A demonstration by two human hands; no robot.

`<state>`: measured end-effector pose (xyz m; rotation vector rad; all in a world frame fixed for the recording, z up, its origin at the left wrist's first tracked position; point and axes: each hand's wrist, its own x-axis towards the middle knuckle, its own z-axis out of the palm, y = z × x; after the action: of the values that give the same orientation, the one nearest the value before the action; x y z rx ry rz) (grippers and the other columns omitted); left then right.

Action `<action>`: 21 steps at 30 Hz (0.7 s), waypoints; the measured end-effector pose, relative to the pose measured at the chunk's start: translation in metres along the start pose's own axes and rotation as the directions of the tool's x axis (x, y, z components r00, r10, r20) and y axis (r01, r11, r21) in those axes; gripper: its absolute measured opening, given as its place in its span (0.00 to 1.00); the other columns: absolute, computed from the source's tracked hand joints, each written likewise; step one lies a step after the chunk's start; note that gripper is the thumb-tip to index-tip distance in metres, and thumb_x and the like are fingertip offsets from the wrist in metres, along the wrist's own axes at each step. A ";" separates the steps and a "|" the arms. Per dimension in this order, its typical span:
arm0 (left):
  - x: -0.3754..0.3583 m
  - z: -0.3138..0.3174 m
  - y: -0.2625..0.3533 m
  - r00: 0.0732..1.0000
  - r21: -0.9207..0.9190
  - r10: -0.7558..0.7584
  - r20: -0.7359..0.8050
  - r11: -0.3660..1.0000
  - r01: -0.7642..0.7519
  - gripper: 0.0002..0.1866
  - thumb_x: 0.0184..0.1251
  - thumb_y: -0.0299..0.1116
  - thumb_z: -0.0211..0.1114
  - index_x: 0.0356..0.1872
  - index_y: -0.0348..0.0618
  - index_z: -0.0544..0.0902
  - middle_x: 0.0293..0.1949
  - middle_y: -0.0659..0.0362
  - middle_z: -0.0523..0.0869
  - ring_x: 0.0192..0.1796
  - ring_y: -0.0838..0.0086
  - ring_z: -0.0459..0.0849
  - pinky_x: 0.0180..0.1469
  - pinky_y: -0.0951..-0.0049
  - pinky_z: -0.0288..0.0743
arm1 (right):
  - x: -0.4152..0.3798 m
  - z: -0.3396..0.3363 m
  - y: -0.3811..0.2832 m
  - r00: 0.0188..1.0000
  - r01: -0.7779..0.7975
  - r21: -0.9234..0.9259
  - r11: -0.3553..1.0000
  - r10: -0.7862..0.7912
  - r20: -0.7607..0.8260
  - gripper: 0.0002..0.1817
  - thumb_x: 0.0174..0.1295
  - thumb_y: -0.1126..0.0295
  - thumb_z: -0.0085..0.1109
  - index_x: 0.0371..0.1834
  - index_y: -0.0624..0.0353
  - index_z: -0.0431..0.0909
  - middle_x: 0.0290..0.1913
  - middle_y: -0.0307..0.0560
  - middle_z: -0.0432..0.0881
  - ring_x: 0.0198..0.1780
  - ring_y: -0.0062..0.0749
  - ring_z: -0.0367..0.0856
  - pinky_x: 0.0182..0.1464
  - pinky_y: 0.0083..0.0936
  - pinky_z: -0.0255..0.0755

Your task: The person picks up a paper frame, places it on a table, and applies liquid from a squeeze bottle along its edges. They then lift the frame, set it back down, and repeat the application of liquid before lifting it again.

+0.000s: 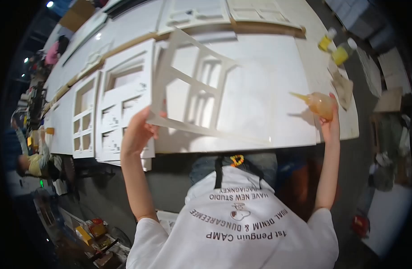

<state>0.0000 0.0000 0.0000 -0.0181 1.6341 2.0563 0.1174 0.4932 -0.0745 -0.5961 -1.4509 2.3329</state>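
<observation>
My left hand (pixel 136 132) grips the lower corner of a thin white cut-out frame panel (pixel 188 85) and holds it tilted up above the white worktable (pixel 268 80). At the table's right side, my right hand (pixel 330 124) is closed around a squeeze bottle of amber glue (pixel 320 104). Its pointed nozzle aims left toward the panel but stays well apart from it. My white printed shirt fills the bottom of the view.
A stack of white window-style frame panels (pixel 121 98) lies on the table to the left. Two yellow-filled bottles (pixel 333 47) and a crumpled rag (pixel 342 87) sit at the far right. More panels (pixel 224 13) lie further back. Another person (pixel 31 157) works at the left.
</observation>
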 end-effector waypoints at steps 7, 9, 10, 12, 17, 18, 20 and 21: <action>-0.013 0.012 0.038 0.945 -0.305 0.134 0.300 0.952 -0.038 0.37 0.55 0.48 0.59 0.61 0.35 0.61 0.38 0.59 0.81 0.20 0.87 0.69 0.25 0.85 0.66 | 0.040 0.004 0.030 0.996 0.005 0.562 0.827 0.047 -0.077 0.25 0.60 0.47 0.51 0.47 0.57 0.67 0.30 0.37 0.68 0.20 0.18 0.56 0.21 0.13 0.54; -0.020 0.025 0.046 0.895 -0.505 0.251 0.369 0.863 -0.034 0.37 0.56 0.48 0.58 0.64 0.40 0.57 0.41 0.58 0.80 0.22 0.85 0.72 0.26 0.82 0.68 | 0.036 0.006 0.033 0.997 0.048 0.578 0.815 -0.008 -0.071 0.25 0.59 0.46 0.50 0.45 0.58 0.67 0.29 0.37 0.67 0.20 0.18 0.56 0.21 0.13 0.53; -0.026 0.033 0.050 0.884 -0.539 0.318 0.343 0.837 -0.093 0.38 0.56 0.48 0.58 0.64 0.41 0.55 0.45 0.55 0.79 0.24 0.81 0.75 0.27 0.80 0.70 | 0.033 0.010 0.031 0.997 0.081 0.560 0.825 -0.057 -0.059 0.26 0.59 0.45 0.50 0.46 0.58 0.67 0.29 0.37 0.67 0.20 0.18 0.56 0.21 0.13 0.52; -0.034 0.060 0.074 0.747 -0.626 0.475 0.465 0.773 -0.102 0.38 0.55 0.46 0.60 0.63 0.41 0.55 0.47 0.51 0.78 0.28 0.77 0.79 0.29 0.73 0.75 | 0.025 0.018 0.025 0.996 0.076 0.605 0.793 -0.090 -0.008 0.27 0.59 0.44 0.49 0.46 0.58 0.67 0.31 0.37 0.69 0.20 0.18 0.56 0.21 0.13 0.52; -0.061 0.109 0.145 0.613 -0.589 0.673 0.414 0.712 -0.383 0.32 0.59 0.45 0.56 0.61 0.41 0.58 0.57 0.50 0.70 0.38 0.70 0.81 0.32 0.73 0.80 | 0.030 0.005 0.035 0.996 0.070 0.636 0.769 -0.091 0.000 0.30 0.60 0.42 0.46 0.49 0.59 0.66 0.39 0.39 0.73 0.21 0.18 0.58 0.22 0.13 0.53; -0.062 0.117 0.161 0.601 -0.604 0.708 0.370 0.675 -0.423 0.29 0.62 0.44 0.53 0.61 0.40 0.61 0.60 0.51 0.68 0.42 0.70 0.80 0.33 0.73 0.81 | 0.029 0.007 0.034 0.996 0.071 0.629 0.774 -0.087 -0.005 0.30 0.60 0.42 0.46 0.50 0.60 0.66 0.41 0.39 0.74 0.21 0.18 0.58 0.22 0.13 0.54; -0.058 0.131 0.198 0.558 -0.477 0.763 0.327 0.643 -0.599 0.35 0.67 0.41 0.47 0.68 0.42 0.41 0.58 0.56 0.70 0.30 0.82 0.72 0.29 0.82 0.74 | 0.023 0.010 0.034 0.997 0.074 0.616 0.784 -0.081 -0.018 0.31 0.60 0.42 0.45 0.52 0.60 0.66 0.42 0.41 0.74 0.22 0.18 0.59 0.23 0.13 0.56; -0.052 0.130 0.215 0.581 -0.523 0.733 0.353 0.670 -0.527 0.32 0.67 0.39 0.48 0.67 0.39 0.47 0.56 0.56 0.73 0.33 0.82 0.76 0.31 0.81 0.76 | 0.021 0.012 0.032 0.996 0.079 0.611 0.788 -0.084 -0.020 0.32 0.60 0.42 0.45 0.52 0.60 0.66 0.42 0.41 0.74 0.22 0.19 0.60 0.24 0.13 0.57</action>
<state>-0.0012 0.0678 0.2477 1.1055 0.9231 2.5312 0.0916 0.4807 -0.1026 -0.3236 -0.6151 2.5299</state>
